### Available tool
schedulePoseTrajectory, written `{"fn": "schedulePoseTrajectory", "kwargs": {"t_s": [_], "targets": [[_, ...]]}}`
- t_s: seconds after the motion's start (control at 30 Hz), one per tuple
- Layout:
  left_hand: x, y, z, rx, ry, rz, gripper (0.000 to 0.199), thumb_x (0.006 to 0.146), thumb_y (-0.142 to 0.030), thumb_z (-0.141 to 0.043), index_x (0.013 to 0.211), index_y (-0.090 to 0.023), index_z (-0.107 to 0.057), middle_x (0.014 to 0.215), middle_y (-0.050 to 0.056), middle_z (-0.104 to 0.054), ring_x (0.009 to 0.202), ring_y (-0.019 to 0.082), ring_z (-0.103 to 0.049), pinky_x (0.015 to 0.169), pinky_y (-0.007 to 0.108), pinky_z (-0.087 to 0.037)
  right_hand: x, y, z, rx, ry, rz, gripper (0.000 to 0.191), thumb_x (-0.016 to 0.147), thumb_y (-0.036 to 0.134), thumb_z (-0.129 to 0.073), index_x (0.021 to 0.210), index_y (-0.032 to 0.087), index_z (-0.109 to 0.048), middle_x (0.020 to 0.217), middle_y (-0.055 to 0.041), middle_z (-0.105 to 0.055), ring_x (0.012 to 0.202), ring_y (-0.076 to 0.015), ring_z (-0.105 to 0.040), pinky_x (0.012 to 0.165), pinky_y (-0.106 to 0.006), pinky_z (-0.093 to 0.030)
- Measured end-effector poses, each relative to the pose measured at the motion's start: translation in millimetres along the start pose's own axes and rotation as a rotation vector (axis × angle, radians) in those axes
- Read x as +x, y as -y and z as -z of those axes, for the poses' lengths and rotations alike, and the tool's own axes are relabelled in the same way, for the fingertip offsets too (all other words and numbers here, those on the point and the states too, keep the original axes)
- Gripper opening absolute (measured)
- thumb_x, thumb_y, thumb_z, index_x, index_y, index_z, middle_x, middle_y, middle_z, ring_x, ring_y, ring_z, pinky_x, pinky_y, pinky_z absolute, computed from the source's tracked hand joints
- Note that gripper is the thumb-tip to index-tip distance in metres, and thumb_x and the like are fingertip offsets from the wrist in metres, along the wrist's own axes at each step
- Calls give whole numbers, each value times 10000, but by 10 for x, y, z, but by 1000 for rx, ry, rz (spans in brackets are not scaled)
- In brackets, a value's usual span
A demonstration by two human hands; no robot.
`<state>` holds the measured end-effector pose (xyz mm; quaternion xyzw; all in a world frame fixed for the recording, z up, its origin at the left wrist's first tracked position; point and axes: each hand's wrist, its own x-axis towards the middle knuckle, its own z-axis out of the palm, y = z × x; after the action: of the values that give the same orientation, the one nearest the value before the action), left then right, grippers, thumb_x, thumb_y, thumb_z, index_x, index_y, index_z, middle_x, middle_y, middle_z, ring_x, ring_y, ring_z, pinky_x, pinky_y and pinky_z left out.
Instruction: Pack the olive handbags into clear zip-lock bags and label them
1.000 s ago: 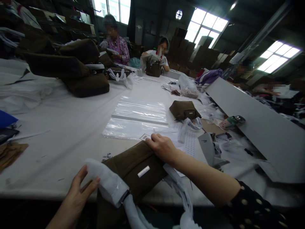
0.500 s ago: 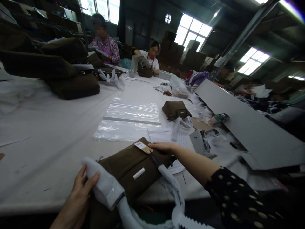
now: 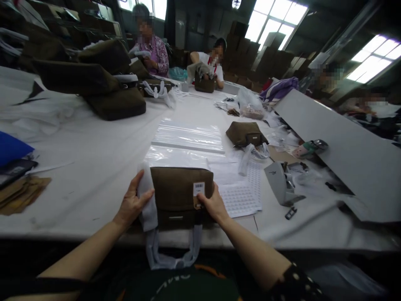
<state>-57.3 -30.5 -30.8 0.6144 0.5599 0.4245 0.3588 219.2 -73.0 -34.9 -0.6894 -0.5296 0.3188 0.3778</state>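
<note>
An olive-brown bag [image 3: 175, 188] lies at the table's front edge, its wrapped handles [image 3: 169, 261] hanging down over the edge. My left hand [image 3: 133, 202] grips the white foam wrap [image 3: 148, 200] at the bag's left end, thumb on top. At the right end, my right hand [image 3: 214, 202] holds the bag, with its thumb on the lower part of a paper tag [image 3: 198, 190] bearing a barcode label. A small metal plate [image 3: 176, 217] shows low on the bag's front.
Clear plastic bags [image 3: 188, 140] lie behind the bag, printed sheets [image 3: 241, 196] to its right. Farther off are a second brown bag [image 3: 246, 133], a grey dispenser [image 3: 277, 184], a bottle [image 3: 310, 148] and piled bags [image 3: 115, 102]. Two people [image 3: 153, 52] [image 3: 209, 62] work across the table.
The bag has turned from slanted to nearly level, and its handles now hang toward me. My left hand has moved up; my right thumb now presses the tag. The view has shifted left.
</note>
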Motion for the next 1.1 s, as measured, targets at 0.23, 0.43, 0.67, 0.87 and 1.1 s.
{"fn": "schedulePoseTrajectory", "kwargs": {"t_s": [0.23, 0.43, 0.67, 0.87, 1.1], "targets": [[-80, -7, 110, 370, 90, -332, 569, 865, -345, -434, 1395, -301, -230, 1482, 46, -212, 1361, 249, -192, 1120, 457, -185, -116, -78, 7, 34, 16, 39, 660, 832, 459, -505, 1377, 196, -241, 1315, -93, -438, 1206, -222, -424, 1026, -390, -356], [315, -437, -72, 684, 112, -638, 509, 849, -341, -520, 1336, -256, -402, 1437, 92, -329, 1365, 312, -149, 1105, 558, -71, 144, 156, -18, -367, -179, 291, 684, 833, 353, -535, 1405, 174, -206, 1456, -157, -177, 1343, -316, -162, 1057, -527, -267], [429, -441, -454, 824, 367, -603, 568, 896, -445, -366, 1376, -144, -321, 1436, 82, -315, 1353, 246, -221, 1130, 485, -67, 546, 543, -280, -750, 214, 673, 591, 864, 432, -456, 1376, 165, -327, 1462, -98, -232, 1368, -259, -79, 1116, -489, -58], [646, -228, -595, 901, 398, -537, 574, 895, -473, -336, 1368, -150, -336, 1450, 62, -277, 1360, 238, -202, 1132, 472, -49, 717, 410, -478, -805, 183, 610, 546, 884, 428, -419, 1366, 181, -350, 1471, -67, -209, 1371, -251, -47, 1111, -480, 0], [569, -228, -559, 920, 333, -576, 543, 895, -434, -349, 1367, -166, -349, 1447, 58, -291, 1359, 256, -199, 1126, 497, -51, 630, 374, -523, -805, 75, 536, 620, 889, 458, -409, 1407, 159, -248, 1481, -78, -153, 1372, -248, -32, 1104, -500, 19]]}}
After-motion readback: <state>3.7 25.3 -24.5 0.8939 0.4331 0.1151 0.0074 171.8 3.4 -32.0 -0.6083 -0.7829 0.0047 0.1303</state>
